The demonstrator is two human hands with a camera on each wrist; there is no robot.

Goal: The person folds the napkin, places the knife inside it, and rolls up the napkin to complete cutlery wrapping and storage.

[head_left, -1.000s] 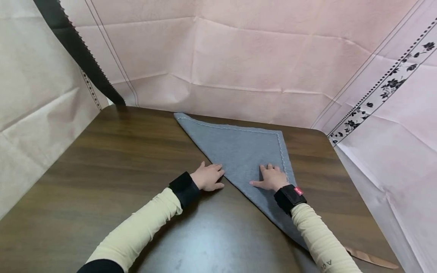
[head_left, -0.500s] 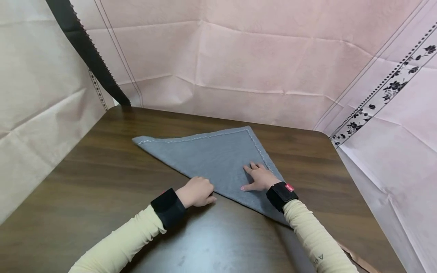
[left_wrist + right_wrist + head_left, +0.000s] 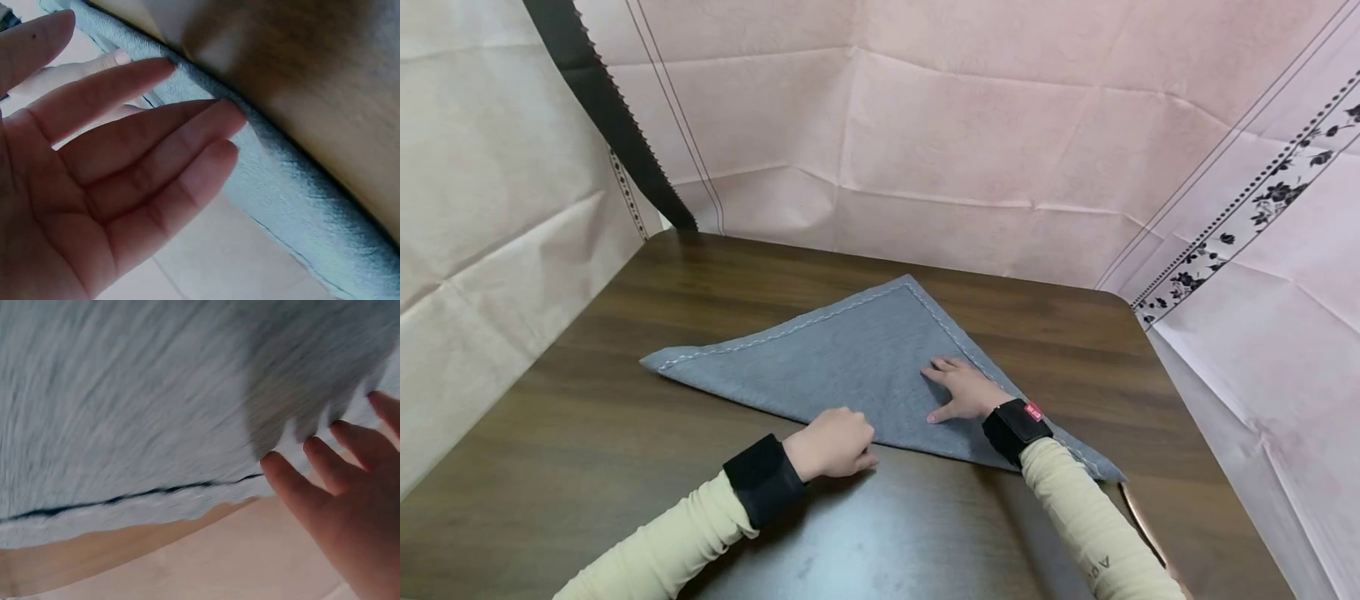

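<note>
A grey-blue cloth (image 3: 842, 358), folded into a triangle with pale stitching along two edges, lies on the brown wooden table (image 3: 737, 500). Its long folded edge faces me. My left hand (image 3: 831, 442) is at the middle of that fold, knuckles up. In the left wrist view its fingers (image 3: 187, 137) are only slightly bent, tips against the cloth's edge, thumb apart. My right hand (image 3: 964, 390) rests on the cloth's right part with fingers spread. The right wrist view shows those fingertips (image 3: 272, 461) on the cloth near its stitched border.
Pinkish-white sheeting (image 3: 940, 142) with creases hangs behind and beside the table. A black toothed strip (image 3: 617, 117) runs down it at the left, and a flower-patterned band (image 3: 1247, 212) at the right. A thin brownish strip (image 3: 1142, 517) shows beside my right forearm.
The cloth has turned counterclockwise, its left corner swinging left and toward me. My left hand has moved slightly left and nearer; my right hand has shifted slightly left, still on the cloth.
</note>
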